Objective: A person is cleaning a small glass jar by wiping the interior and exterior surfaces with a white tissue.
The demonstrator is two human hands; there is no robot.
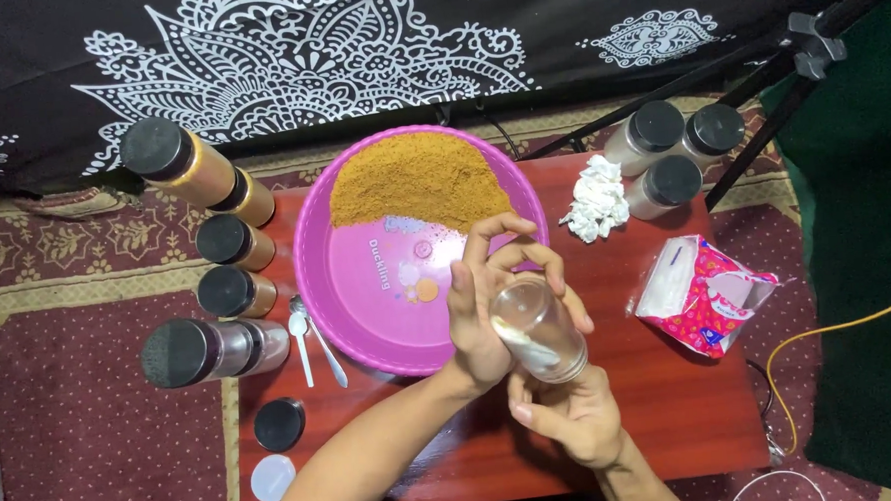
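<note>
Both hands meet over the red table's (673, 411) front edge: the left hand (478, 309) wraps its fingers around one clear empty jar (541, 328), and the right hand (568, 415) cups the jar's base from below. Now, sweeping from the left: four dark-lidded jars (227, 240) of brown powder line the table's left edge, two spoons (309, 339) beside them, one black lid (279, 424) and one white lid (272, 477) nearer the front. One pink basin (367, 284) holds a heap of brown powder (417, 182). Further right, one crumpled tissue (595, 199), three empty capped jars (673, 145), one tissue packet (703, 294).
</note>
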